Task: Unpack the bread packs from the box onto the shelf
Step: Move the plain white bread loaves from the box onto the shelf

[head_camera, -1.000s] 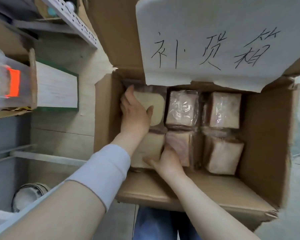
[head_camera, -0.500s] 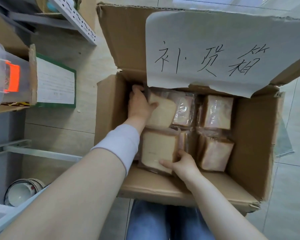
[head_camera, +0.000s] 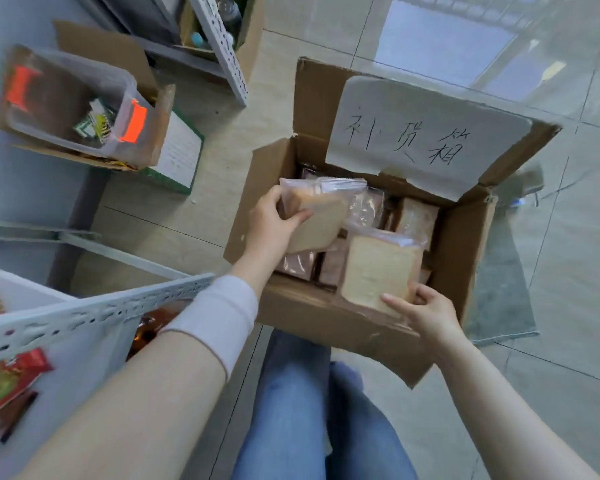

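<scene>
Above the open brown cardboard box (head_camera: 326, 320), left grip (head_camera: 269, 226) pinched a clear-wrapped pack of pale sliced bread (head_camera: 321, 220), thumb across its face and fingers behind, the pack held clear of the box rim. Right grip (head_camera: 420, 310) curled round the lower corner of a second clear-wrapped bread pack (head_camera: 378, 271), which hung over the box's near wall. Beneath both grips, more wrapped bread packs (head_camera: 416, 220) lay in the box.

Step judged: lift-out, one pack per grip; task only partly done. Next move probably a carry to the white perforated metal shelf (head_camera: 94, 311), down-left of the left grip and close to that forearm. That called for clearing the box's left wall, then the shelf's front rail edge.

Red snack packets (head_camera: 7, 379) sat just behind the rail, narrowing the landing room. Paper-labelled flap (head_camera: 423, 133) stood beyond both grips, out of the path. Pale tiled floor (head_camera: 194, 216) left of the left grip looked open.
</scene>
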Tool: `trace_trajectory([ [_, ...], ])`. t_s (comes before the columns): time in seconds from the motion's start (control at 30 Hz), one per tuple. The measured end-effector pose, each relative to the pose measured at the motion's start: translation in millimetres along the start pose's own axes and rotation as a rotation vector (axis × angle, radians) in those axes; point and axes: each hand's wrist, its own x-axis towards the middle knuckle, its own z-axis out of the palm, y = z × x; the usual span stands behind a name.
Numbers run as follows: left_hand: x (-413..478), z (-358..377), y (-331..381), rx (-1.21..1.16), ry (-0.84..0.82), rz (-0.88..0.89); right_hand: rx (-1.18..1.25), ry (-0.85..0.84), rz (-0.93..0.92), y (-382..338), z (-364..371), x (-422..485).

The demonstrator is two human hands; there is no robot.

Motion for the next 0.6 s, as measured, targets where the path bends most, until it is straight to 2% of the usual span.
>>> trace_trajectory([
  [0.13,-100.0,-78.8,19.4,-0.124,0.24,0.016,-0.012,-0.035,-0.156,-15.7,-5.3,-79.0],
  [0.33,-277.9,-226.4,41.7,-0.317,0.615,0.066,-0.049,-0.248,-0.397,-41.3,6.8,-238.5],
  [0.47,-397.2,-323.9,37.8,-0.344,0.878,0.093,-0.128,-0.411,-0.596,-67.1,39.5,-354.4],
  [0.6,-493.4,-412.3,2.6,-0.363,1.115,0.074,-0.207,-0.583,-0.813,-83.9,101.4,-457.4],
])
